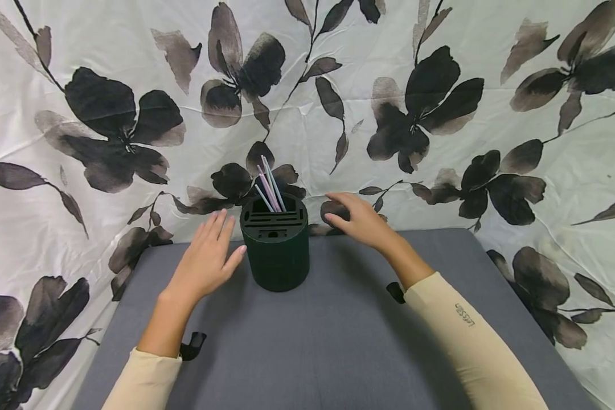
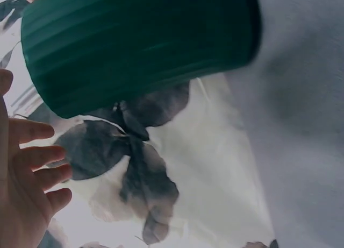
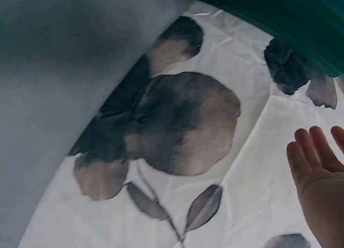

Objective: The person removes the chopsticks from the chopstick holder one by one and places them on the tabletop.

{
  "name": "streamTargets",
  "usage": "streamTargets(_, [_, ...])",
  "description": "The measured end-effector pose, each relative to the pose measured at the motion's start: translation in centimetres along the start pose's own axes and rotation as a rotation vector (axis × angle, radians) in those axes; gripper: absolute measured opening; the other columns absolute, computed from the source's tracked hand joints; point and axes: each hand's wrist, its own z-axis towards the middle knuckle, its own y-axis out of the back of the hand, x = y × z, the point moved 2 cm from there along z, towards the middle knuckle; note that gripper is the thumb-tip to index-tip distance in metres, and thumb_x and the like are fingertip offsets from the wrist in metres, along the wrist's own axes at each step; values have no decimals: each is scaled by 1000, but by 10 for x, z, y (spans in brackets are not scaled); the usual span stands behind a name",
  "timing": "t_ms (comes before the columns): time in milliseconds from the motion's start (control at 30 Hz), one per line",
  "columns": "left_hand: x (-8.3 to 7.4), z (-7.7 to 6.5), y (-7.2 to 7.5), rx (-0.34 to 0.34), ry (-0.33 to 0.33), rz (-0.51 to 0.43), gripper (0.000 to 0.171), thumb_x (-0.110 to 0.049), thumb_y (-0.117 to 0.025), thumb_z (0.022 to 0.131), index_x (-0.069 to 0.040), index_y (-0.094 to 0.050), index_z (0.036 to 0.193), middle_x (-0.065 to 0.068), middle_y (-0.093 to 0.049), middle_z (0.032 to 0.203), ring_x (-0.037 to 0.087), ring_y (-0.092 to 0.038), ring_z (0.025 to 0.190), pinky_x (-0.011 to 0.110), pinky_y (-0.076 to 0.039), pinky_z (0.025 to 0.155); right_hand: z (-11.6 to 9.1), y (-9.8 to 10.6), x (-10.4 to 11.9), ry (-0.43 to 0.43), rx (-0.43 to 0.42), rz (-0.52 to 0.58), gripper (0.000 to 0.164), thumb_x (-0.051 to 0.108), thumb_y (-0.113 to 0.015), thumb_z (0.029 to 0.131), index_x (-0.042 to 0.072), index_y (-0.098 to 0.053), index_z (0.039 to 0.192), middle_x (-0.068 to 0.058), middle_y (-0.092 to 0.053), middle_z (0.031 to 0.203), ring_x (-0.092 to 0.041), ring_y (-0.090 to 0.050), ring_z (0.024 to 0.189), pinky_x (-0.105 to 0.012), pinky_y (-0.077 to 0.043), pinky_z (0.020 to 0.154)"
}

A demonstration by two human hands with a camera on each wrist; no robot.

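Note:
A dark green round desk organizer stands upright near the table's back edge, its top cut with slots. Several thin pink and pale blue sticks poke up from its rear compartment. Just left of it is my left hand, fingers extended and thumb pointing toward its side. To the right, my right hand hovers apart from it, fingers loosely bent and holding nothing. The left wrist view has the organizer's ribbed green wall above the spread left fingers. In the right wrist view the right hand lies below the green wall.
The grey table ends right behind the organizer. A white cloth with dark flowers hangs behind and around it. Small black straps or tabs lie by the left forearm and right sleeve.

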Motion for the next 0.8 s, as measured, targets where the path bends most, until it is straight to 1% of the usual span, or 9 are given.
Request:
streamTargets(167, [-9,13,1,7,-8,-25,75,-49,-43,108,2,-29,161,22,-18,171,41,-15,159,61,-17,127,20,-7,11,30,-7,107,53,29,-65,103,10,-53,151,-10,-58,149,-29,-59,135,-48,-48,113])
streamTargets(300, [-15,26,2,24,-7,-30,76,-50,-43,108,2,-29,161,22,-17,171,39,-14,160,60,-16,127,40,-9,17,41,-9,205,52,25,-64,103,7,-52,151,-13,-60,148,-29,-58,135,-44,-47,114])
streamTargets(400, [-16,34,2,38,-6,-33,74,-49,-41,108,2,-28,161,21,-16,172,40,-14,160,60,-16,128,54,-8,22,39,1,250,52,24,-64,104,7,-51,151,-12,-59,149,-29,-58,135,-43,-47,114])
streamTargets(567, [-19,44,1,52,-12,-23,71,-45,-40,109,3,-29,161,22,-17,171,40,-18,159,59,-19,127,71,-7,31,48,33,233,49,25,-63,104,7,-54,149,-10,-60,148,-26,-60,133,-40,-48,113])
streamTargets(700, [-22,52,-2,63,-20,-23,70,-44,-37,110,3,-29,161,23,-19,170,41,-19,158,58,-20,127,83,-9,36,64,55,216,45,22,-63,104,6,-58,146,-10,-64,144,-26,-63,129,-39,-50,111])
streamTargets(800, [-24,57,-4,68,-17,-29,70,-45,-35,110,3,-29,161,23,-20,170,40,-19,159,57,-21,127,91,-11,41,67,71,224,44,21,-63,104,5,-59,145,-11,-65,142,-25,-63,129,-38,-50,111])
